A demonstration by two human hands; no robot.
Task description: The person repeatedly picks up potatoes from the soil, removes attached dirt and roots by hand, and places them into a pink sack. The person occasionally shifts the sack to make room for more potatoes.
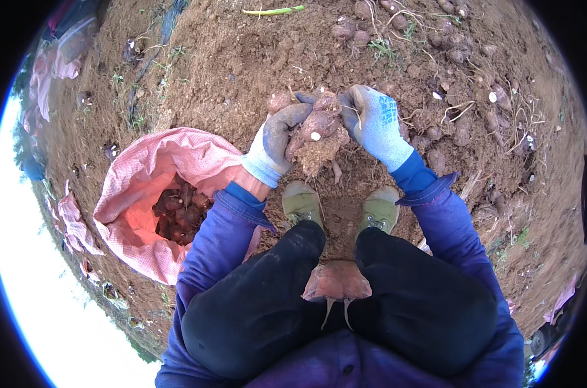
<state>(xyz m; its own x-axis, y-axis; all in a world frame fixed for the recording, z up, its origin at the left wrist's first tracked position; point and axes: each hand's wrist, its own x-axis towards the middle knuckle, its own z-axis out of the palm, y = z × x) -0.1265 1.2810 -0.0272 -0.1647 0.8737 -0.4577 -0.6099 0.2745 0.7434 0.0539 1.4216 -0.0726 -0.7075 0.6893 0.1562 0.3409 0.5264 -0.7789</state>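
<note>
Above my boots I hold a clump of soil-caked, reddish-brown tubers point(320, 123) with a pale round cut spot on it. My left hand point(278, 139), in a grey-palmed white work glove, is closed round its left side. In a matching glove, my right hand point(374, 123) has its fingers curled against the clump's upper right side; its fingertips are partly hidden. To the left of my left forearm, a pink woven sack point(128, 187) stands with its mouth spread, holding several loose tubers point(183, 210).
Many dug-up tubers point(461, 132) with stringy roots lie on the brown soil point(235, 58) at the right and far right. My green boots point(379, 210) stand just below the clump. More pink sacks point(73, 220) lie along the far left.
</note>
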